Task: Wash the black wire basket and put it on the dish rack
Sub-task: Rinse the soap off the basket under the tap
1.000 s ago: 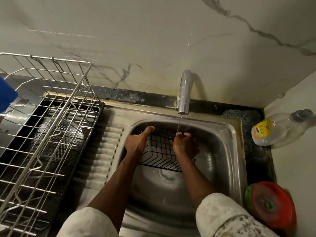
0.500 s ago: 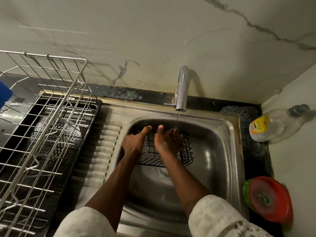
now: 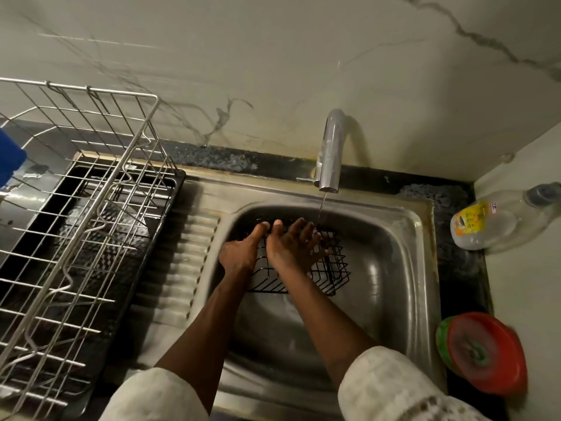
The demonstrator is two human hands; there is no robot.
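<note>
Overhead, a pale marble-veined wall [image 3: 273, 56] fills the upper half of the view. Below it, a silver wire dish rack [image 3: 91, 208] stands on a black drip tray [image 3: 177, 189] at the left, just beside the ribbed drainboard of a stainless steel sink [image 3: 422, 268], which is set into a dark speckled desk [image 3: 455, 253].

Inside the sink bowl, toward its back, the black wire basket [image 3: 334, 268] is tilted, its far edge near the back wall of the bowl. A clear plastic bottle with a yellow label [image 3: 498, 223] lies on its side at the desk's right rear corner. A round red container with a green rim [image 3: 485, 354] sits nearer, along the right edge. A curved chrome tap [image 3: 329, 153] hangs over the bowl, and a thin stream of water [image 3: 321, 208] falls from it.

The left hand [image 3: 239, 253] holds the basket's left side, thumb stretched along the rim, the other fingers tucked out of sight around the wire. The right hand [image 3: 291, 247] lies on the basket with its fingers [image 3: 306, 235] straight and spread apart, just beside the stream.
</note>
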